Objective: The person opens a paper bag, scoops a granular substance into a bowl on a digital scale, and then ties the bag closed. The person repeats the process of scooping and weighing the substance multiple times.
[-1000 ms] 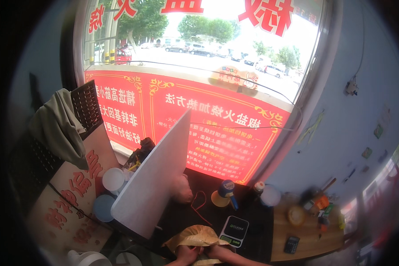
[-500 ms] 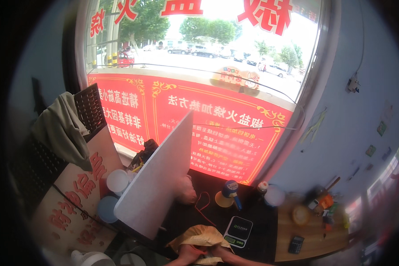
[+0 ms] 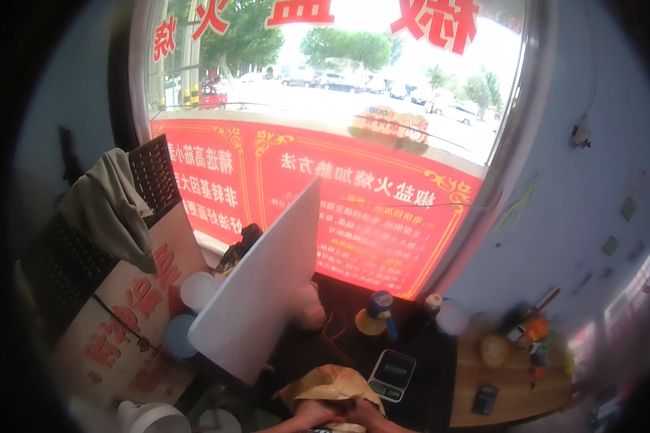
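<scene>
At the lower edge a brown paper bag [image 3: 330, 379] lies between my two hands. My left hand [image 3: 313, 414] grips its near side, fingers closed. Close beside it, my right hand [image 3: 363, 413] is also closed on the bag. The fingertips of both hands come nearly together and partly hide each other. What is inside the bag, if anything, cannot be seen. Just right of the bag sits a small kitchen scale [image 3: 396, 369] with a black top and a lit display.
A tall white panel [image 3: 260, 296] stands upright to the left. Behind the scale is a yellow and blue megaphone [image 3: 375, 314]. A wooden board [image 3: 513, 390] on the right bears a calculator [image 3: 485, 399] and a round container [image 3: 493, 351]. White tubs [image 3: 198, 291] sit beyond the panel.
My hands have drawn closer together at the bag, the right one moving in toward the left. The whole view has shifted slightly.
</scene>
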A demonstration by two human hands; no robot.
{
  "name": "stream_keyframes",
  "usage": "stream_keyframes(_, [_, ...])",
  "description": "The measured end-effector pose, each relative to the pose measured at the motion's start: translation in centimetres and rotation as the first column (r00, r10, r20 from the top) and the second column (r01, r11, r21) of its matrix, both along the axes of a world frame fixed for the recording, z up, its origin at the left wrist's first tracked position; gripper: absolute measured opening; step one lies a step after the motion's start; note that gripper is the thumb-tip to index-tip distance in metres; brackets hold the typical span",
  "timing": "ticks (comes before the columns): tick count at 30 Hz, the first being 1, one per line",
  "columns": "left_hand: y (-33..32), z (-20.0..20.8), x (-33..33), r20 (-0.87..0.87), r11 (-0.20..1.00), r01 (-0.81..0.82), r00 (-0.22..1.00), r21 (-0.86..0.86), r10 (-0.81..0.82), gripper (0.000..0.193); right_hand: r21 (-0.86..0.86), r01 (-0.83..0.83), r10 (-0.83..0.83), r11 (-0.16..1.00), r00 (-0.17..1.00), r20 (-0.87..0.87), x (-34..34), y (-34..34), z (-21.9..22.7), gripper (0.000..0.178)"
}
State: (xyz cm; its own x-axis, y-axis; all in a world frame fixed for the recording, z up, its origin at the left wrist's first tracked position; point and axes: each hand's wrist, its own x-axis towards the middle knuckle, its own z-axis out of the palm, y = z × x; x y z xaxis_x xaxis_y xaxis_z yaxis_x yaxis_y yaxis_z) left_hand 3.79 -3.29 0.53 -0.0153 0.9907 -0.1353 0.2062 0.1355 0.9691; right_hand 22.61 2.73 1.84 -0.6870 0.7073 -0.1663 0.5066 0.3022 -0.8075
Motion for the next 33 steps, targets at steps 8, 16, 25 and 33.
stream_keyframes(8, [0.3,2.1,1.4,-0.091,0.987,0.054,0.993,-0.152,-0.068,0.046,0.134,0.036,-0.001,0.99,0.968,-0.251,-0.1,2.5,1.7,0.037])
stream_keyframes(16, [-0.6,7.4,0.7,0.013,0.938,0.014,1.0,-0.346,-0.01,0.043,-0.531,0.25,-0.325,0.809,0.945,-0.05,-3.1,5.9,3.8,0.013])
stream_keyframes(25, [-1.0,8.7,1.4,-0.296,0.937,-0.046,0.953,-0.345,-0.062,0.04,-0.529,0.209,-0.258,0.822,0.966,-0.02,-2.7,8.7,1.5,0.01])
stream_keyframes(33, [-1.8,8.0,1.4,-0.204,0.913,-0.1,0.979,-0.395,0.019,0.041,-0.641,0.052,-0.202,0.766,0.966,-0.163,-0.3,8.0,4.0,0.023])
